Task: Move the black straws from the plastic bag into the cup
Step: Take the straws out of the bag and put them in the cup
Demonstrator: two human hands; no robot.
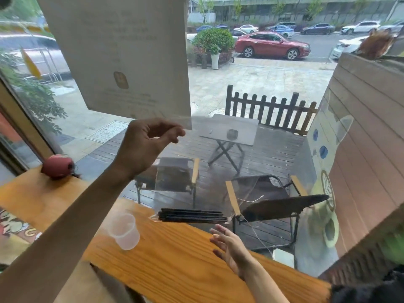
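A wooden counter (175,259) runs along a big window, with a deck, folding chairs and parked cars outside. Nearest the camera, the right hand (231,248) hovers just above the counter, to the right of the clear plastic cup (123,231), palm open and fingers spread wide, gripping nothing. The cup stands on the counter, blurred and apparently tilted, with nothing visible inside it. Just beyond and to the right of the cup, a bundle of black straws (192,215) lies level at the bottom of a clear plastic bag (172,171), which hangs above the counter's far edge. Above the cup and higher than everything else, the left hand (146,147) is raised, thumb and fingers pinched narrowly on the bag's top edge, holding the bag up. Farther left of the cup, a reddish round object (58,166) sits at the counter's end. A pale paper sheet (122,55) hangs on the glass above the left hand.
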